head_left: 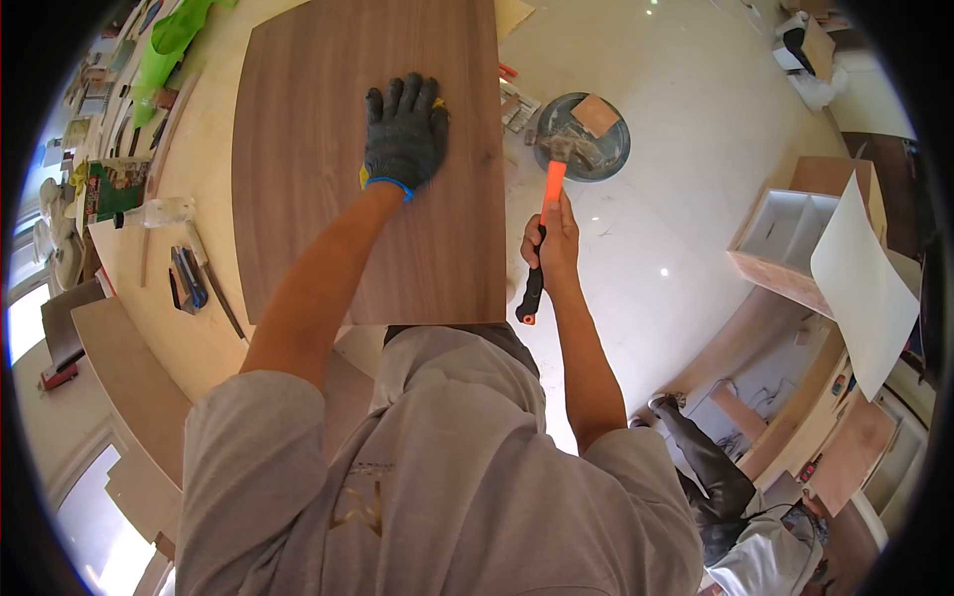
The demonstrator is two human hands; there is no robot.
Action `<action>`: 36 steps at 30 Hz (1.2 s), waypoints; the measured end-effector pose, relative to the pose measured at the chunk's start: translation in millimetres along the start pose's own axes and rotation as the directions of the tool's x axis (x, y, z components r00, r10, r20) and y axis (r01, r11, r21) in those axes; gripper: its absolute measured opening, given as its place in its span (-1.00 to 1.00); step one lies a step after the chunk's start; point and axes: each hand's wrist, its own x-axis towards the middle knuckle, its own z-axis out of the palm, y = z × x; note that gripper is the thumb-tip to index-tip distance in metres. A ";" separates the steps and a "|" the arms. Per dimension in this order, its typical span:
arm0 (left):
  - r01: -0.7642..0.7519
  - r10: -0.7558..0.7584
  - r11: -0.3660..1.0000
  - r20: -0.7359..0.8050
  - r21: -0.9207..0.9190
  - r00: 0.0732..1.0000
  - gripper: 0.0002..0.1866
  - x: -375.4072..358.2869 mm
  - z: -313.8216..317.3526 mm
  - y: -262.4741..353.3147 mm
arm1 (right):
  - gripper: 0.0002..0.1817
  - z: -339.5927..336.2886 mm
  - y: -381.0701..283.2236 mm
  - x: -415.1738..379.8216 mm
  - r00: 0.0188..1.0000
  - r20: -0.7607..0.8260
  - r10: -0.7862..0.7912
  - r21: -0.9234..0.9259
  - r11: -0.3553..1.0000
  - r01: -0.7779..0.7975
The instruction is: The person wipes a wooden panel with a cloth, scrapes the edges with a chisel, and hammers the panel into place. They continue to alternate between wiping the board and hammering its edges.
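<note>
My left hand, in a dark work glove with a blue cuff, lies flat with its fingers stretched out on a brown wood-grain panel. The panel rests on a pale worktable and reaches close to my waist. Just past the panel's right edge, my bare right hand is wrapped round the orange-and-black handle of a hammer. The hammer's head points away from me and overlaps, from above, a dark round basin. Inside the basin sits a small tan wood piece.
On the worktable to the left lie a utility knife, a clear bottle and a green bag. An open box and a white sheet are at right. Another person's leg shows at lower right.
</note>
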 end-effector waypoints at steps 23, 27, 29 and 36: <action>0.000 -0.001 1.000 0.043 0.028 0.999 -0.43 1.5 -0.9 0.9 | -0.44 -9.4 15.0 -40.3 0.997 0.044 0.071 -0.026 0.997 -0.070; 0.001 -0.003 0.999 0.039 0.042 0.999 -0.43 1.4 2.4 0.1 | -0.44 -3.7 23.6 -44.2 0.996 -0.076 0.052 0.056 0.997 -0.048; -0.011 0.009 0.999 0.043 0.050 0.999 -0.43 2.1 4.6 -1.2 | -0.44 -4.9 16.8 -50.5 0.996 0.003 0.086 -0.015 0.996 -0.086; -0.016 0.009 0.995 0.073 0.095 0.997 -0.44 3.3 0.5 -0.8 | -0.45 -9.1 26.8 -40.2 0.999 -0.016 0.043 0.048 0.998 -0.042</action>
